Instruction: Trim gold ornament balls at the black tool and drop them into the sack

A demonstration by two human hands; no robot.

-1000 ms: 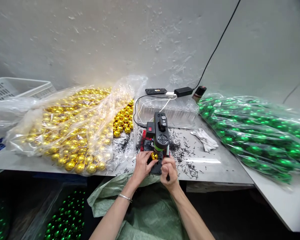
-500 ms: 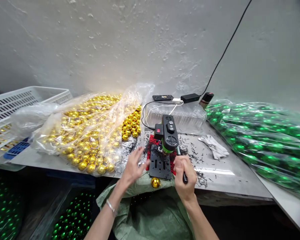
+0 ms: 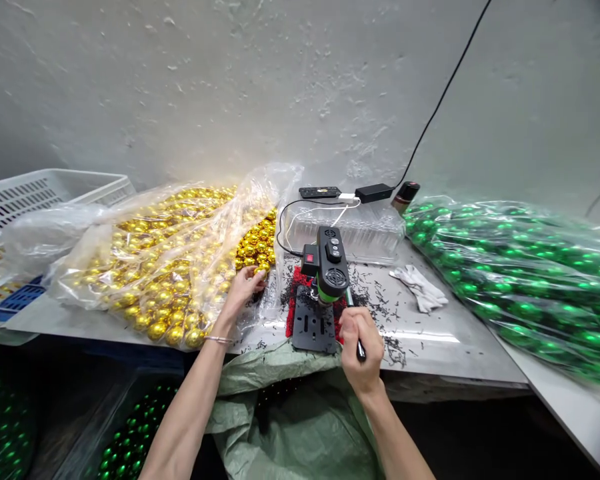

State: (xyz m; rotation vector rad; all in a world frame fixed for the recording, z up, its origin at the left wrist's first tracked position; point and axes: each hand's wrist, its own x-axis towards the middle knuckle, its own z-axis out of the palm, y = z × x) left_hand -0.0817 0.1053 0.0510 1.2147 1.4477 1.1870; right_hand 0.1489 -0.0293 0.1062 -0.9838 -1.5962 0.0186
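Observation:
My left hand [image 3: 243, 288] is at the mouth of a clear plastic bag [image 3: 180, 250] full of shiny gold balls, its fingers closed round one gold ball [image 3: 261, 267]. My right hand [image 3: 363, 343] is wrapped round the black lever handle [image 3: 361, 351] of a small bench drill press [image 3: 333, 257]. Below the drill's head lies a slotted black base plate [image 3: 314, 339] with no ball on it. The drill's tip is mostly hidden behind the head. A green woven sack [image 3: 315, 427] hangs open under the table edge in front of the plate.
Black shavings [image 3: 375, 293] litter the metal table round a red mat [image 3: 291, 313]. A white glove [image 3: 420, 288] and a bag of green balls [image 3: 510, 287] lie right. Behind the drill are a clear plastic box [image 3: 370, 233] and cables. A white basket [image 3: 80, 187] stands left.
My left hand has moved from beside the base plate up and left to the gold balls and closed on one. The gold ball at the sack's rim is gone from sight. My right hand stays on the lever.

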